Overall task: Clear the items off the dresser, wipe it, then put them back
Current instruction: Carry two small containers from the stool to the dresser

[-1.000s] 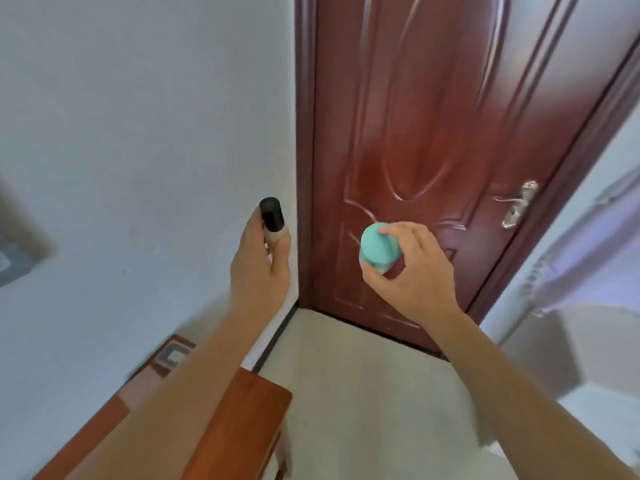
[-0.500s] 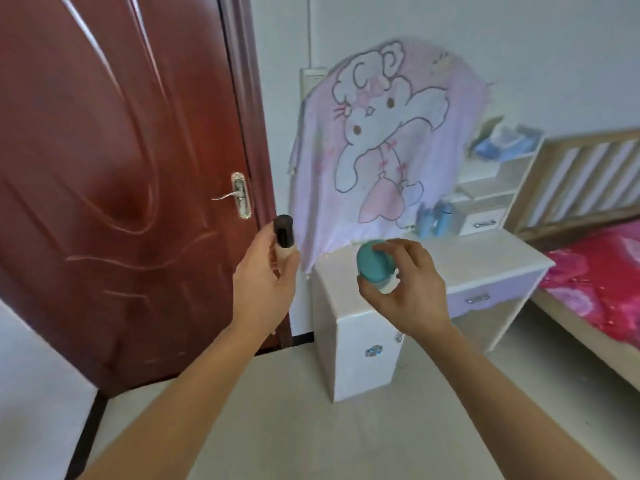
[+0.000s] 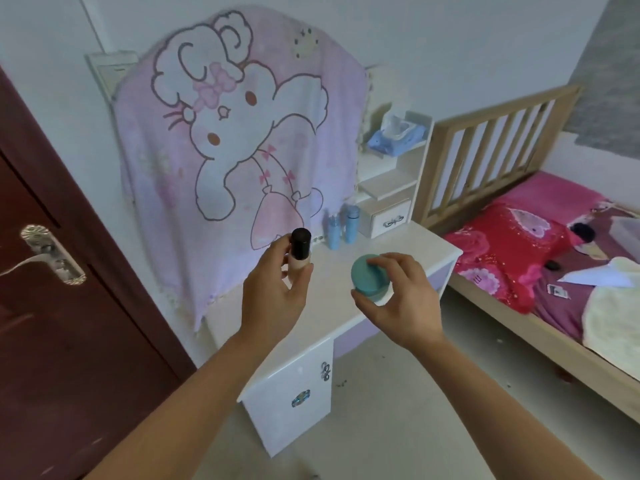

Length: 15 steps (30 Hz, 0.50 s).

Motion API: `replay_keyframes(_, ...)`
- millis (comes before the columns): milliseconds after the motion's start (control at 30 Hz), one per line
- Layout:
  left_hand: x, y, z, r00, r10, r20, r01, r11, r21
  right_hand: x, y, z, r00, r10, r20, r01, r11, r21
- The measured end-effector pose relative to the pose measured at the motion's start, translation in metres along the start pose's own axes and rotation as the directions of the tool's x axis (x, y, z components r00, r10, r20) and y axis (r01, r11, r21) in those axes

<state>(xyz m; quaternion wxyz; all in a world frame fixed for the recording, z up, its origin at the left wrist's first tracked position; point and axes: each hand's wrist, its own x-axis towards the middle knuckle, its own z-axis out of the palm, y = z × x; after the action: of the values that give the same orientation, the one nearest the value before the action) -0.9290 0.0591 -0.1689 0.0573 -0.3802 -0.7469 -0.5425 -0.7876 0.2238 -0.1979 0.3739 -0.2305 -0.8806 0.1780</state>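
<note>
My left hand (image 3: 273,299) grips a small beige bottle with a black cap (image 3: 300,252), held upright above the left part of the white dresser (image 3: 322,313). My right hand (image 3: 398,299) holds a teal-lidded jar (image 3: 367,274) from the side, over the dresser's front edge. Two light blue bottles (image 3: 343,225) stand at the back of the dresser top, by a small drawer unit (image 3: 388,218). A pink cartoon cloth (image 3: 235,161) hangs over the dresser's mirror.
A dark red door (image 3: 62,306) with a metal handle (image 3: 52,254) stands to the left. A wooden bed (image 3: 519,306) with pink and red bedding lies to the right. A blue tissue pack (image 3: 394,136) sits on the dresser's upper shelf. Pale floor lies in front.
My view has swung right, from the door to the dresser and bed, and come closer to the dresser. Both hands hold the same bottle and jar, now over the dresser top.
</note>
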Motion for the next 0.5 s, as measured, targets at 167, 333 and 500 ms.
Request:
replay_keyframes(167,0.105,-0.030,0.056,0.998,0.032,0.057,-0.031,0.999,-0.018,0.091,0.049,0.022,0.998,0.059,-0.010,-0.060,0.994,-0.094)
replay_keyframes(333,0.188,-0.052,0.112,0.992,0.039,0.122,-0.037,0.999,-0.020,0.157,0.100,0.033,0.992,0.115,-0.054,-0.122,0.984,-0.133)
replay_keyframes(500,0.235,-0.079,0.173,0.989,-0.024,0.144,0.016,0.998,0.058,0.197,0.160,0.058,0.986,0.161,-0.052,-0.166,0.979,-0.121)
